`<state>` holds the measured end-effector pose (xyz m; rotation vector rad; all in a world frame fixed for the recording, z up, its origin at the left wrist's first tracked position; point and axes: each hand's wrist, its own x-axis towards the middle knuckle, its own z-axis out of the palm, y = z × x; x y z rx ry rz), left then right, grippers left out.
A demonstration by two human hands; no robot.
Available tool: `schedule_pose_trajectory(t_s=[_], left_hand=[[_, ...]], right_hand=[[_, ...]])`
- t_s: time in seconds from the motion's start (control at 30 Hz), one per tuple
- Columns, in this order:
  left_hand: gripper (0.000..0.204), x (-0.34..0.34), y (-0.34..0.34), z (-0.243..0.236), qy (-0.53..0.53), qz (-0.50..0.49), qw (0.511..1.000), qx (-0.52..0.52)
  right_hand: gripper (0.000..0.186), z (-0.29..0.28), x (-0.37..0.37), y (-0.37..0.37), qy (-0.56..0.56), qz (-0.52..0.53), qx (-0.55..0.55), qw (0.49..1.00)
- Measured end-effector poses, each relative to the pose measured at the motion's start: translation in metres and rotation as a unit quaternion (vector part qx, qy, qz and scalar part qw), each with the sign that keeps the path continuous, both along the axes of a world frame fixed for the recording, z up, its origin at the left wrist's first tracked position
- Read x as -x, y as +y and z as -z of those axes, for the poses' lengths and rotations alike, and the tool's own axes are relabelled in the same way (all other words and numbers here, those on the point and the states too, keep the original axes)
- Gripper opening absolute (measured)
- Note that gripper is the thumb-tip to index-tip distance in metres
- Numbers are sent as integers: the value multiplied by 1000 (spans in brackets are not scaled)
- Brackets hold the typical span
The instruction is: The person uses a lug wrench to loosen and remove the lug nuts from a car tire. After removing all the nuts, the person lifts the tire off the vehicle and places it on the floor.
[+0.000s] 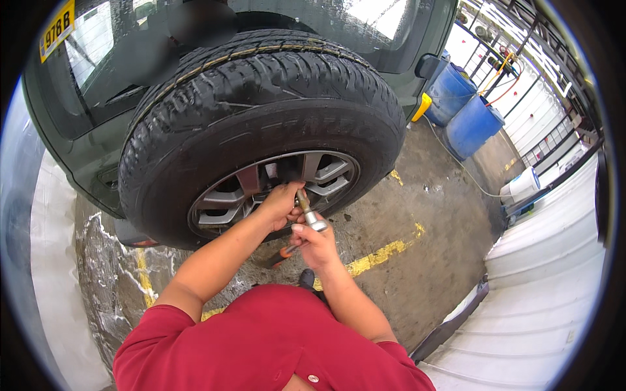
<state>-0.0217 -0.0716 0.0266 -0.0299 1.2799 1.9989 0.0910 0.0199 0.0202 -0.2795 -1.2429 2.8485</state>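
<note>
A spare tyre (261, 117) with an alloy wheel (326, 173) is mounted on the back of a dark green vehicle (65, 124). My left hand (285, 204) is at the wheel's centre, fingers closed around the upper part of a metal socket tool (303, 203). Just below it, my right hand (312, 242) grips the same tool near its silver ratchet head. An orange-and-black handle (283, 253) sticks out down and to the left beneath that hand. The wheel's hub and the tool's tip are mostly hidden by my left hand.
Blue barrels (473, 127), a yellow object (420, 106), a hose (482, 186) and a white bucket (521, 187) stand at the right beside metal racking (548, 130). Pale corrugated panels (548, 287) line the right side. The concrete floor (424, 287) is wet, with yellow painted lines.
</note>
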Motion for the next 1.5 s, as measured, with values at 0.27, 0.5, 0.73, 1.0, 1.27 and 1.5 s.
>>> schedule_pose_trajectory(t_s=[0.27,0.5,0.73,1.0,1.27,1.5], left_hand=[[31,11,-16,0,-29,107,991,75],[23,11,-6,3,-153,57,985,-52],[20,15,-1,14,-136,98,982,-86],[20,6,-1,8,-59,38,997,-20],[27,-3,17,14,-94,65,993,-43],[25,-5,3,10,-74,55,996,-1]], right_hand=[[27,-25,3,22,119,74,-829,541],[37,9,-6,7,5,44,-360,932],[39,12,-13,-20,-26,180,-430,885],[33,-33,-5,-2,74,204,-764,608],[40,28,-16,-47,7,243,-8,970],[26,5,-11,-11,38,294,-795,530]])
